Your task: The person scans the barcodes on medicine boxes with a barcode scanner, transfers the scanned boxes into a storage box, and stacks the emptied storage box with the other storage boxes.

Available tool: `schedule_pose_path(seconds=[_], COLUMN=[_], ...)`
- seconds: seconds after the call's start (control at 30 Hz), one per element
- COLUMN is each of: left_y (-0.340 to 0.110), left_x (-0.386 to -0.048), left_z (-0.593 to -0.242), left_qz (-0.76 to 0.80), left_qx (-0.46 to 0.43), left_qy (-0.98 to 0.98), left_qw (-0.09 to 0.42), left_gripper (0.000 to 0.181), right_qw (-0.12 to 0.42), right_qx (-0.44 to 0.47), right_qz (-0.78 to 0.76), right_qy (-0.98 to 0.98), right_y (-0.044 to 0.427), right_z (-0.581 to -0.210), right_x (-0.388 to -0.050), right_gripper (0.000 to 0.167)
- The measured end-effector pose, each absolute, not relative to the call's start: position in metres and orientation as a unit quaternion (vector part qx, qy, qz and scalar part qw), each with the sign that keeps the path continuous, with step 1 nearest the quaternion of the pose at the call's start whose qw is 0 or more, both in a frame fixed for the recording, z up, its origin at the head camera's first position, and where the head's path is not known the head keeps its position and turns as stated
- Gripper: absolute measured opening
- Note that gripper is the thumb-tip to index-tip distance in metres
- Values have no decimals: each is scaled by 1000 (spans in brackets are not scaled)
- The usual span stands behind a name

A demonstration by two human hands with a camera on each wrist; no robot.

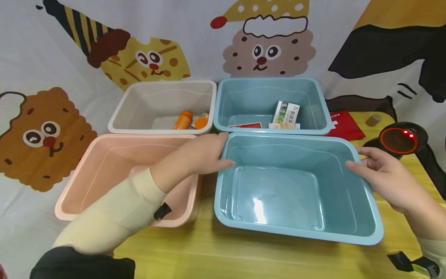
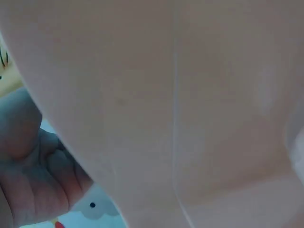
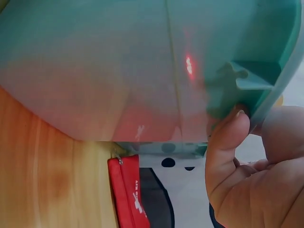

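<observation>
A blue plastic bin [image 1: 278,228], nothing inside it, stands at the front right of the table in the head view, slightly askew. My left hand [image 1: 200,155] reaches across the pink bin [image 1: 104,174] and holds the blue bin's left rim, its thumb over the edge. On the opposite side my right hand [image 1: 388,176] grips the right rim. The right wrist view shows the blue bin's outer wall [image 3: 118,85] with my fingers curled at the rim. In the left wrist view the pink bin's wall [image 2: 142,118] partly covers my left hand.
Behind stand a grey bin [image 1: 139,100] with orange-capped bottles [image 1: 183,120] and another blue bin [image 1: 244,97] with medicine boxes [image 1: 285,113]. At right lie a red first-aid pouch [image 1: 345,126], a black scanner-like device [image 1: 404,139] with red lights, and a small brown cylinder [image 1: 373,120].
</observation>
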State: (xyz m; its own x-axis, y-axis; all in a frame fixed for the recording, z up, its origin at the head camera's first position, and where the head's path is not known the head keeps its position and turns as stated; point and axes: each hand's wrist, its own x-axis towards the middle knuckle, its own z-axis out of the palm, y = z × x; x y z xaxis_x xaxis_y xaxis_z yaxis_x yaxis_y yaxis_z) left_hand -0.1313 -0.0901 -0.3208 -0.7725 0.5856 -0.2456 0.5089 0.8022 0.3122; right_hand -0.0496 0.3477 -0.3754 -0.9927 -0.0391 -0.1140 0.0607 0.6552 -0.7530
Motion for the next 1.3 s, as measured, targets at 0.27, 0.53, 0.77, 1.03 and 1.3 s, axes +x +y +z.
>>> schedule_pose_path(seconds=[0.27,0.53,0.77,1.03,1.3], left_y=[-83,-85,-97,-120,-158], left_x=[-126,-126,-129,-130,-135], left_z=[-328,-330,-311,-271,-233], left_qz=[286,316,374,398,336], left_qx=[202,182,178,190,185], left_qy=[895,887,872,879,913], left_qw=[278,285,259,182,141], left_gripper=[114,108,102,83,76], right_qw=[50,77,61,27,68], right_qx=[-3,-21,-33,-100,-252], right_qz=[-438,-462,-487,-691,-783], right_qy=[898,883,871,715,564], right_y=[355,357,359,362,330], right_z=[-384,-382,-364,-338,-302], right_x=[-43,-33,-27,-37,-63], right_gripper=[69,82,87,87,85])
